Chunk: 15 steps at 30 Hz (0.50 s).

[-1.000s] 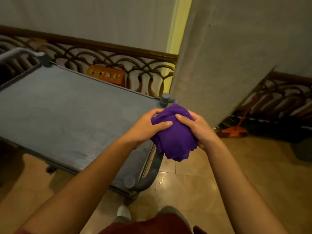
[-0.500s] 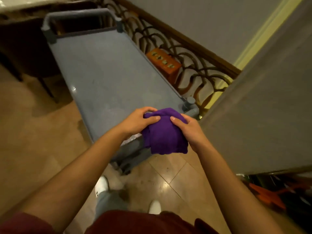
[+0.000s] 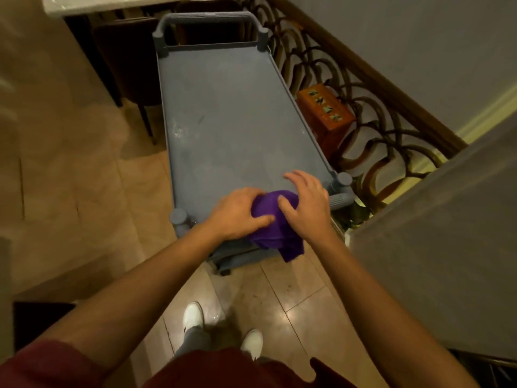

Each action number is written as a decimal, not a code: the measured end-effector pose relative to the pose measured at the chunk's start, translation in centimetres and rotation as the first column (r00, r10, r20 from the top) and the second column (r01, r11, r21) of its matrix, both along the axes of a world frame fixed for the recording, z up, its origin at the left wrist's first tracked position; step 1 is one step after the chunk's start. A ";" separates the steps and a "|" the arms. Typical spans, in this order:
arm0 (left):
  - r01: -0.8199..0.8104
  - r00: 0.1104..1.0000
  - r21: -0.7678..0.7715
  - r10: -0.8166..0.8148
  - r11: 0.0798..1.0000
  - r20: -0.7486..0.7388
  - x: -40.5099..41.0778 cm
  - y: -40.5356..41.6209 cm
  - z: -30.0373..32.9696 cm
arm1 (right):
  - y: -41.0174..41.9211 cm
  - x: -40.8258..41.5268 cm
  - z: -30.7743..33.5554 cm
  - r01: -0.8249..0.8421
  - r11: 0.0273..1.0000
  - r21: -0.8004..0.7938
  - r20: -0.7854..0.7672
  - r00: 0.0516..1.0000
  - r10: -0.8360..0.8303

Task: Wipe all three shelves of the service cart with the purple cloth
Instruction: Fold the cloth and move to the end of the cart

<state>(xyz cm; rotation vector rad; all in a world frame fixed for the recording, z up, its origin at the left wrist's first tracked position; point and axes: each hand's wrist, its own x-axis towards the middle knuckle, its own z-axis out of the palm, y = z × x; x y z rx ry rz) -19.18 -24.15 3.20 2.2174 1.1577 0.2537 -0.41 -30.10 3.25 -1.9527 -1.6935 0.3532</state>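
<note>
Under both hands' fingers, left hand [image 3: 237, 212] and right hand [image 3: 305, 204] clutch the bunched purple cloth [image 3: 275, 228] at the grey plastic cart's top shelf [image 3: 237, 113] edge; its dangling corner could slip off.

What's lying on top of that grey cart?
Only the purple cloth, bunched at the top shelf's near edge under both hands, one corner hanging off. The lower shelves are hidden beneath.

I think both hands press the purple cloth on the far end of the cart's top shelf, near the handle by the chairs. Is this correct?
Not quite. The head view shows the left hand and right hand on the purple cloth at the near end of the top shelf, closest to the person, with part of it hanging over the edge. The far end by the handle is bare.
</note>
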 end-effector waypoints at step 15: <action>0.098 0.974 -0.110 -0.118 0.989 -0.193 -0.1 0.1 -0.2 | 1.6 2.4 0.5 -0.319 0.804 -0.502 0.151 0.883 0.445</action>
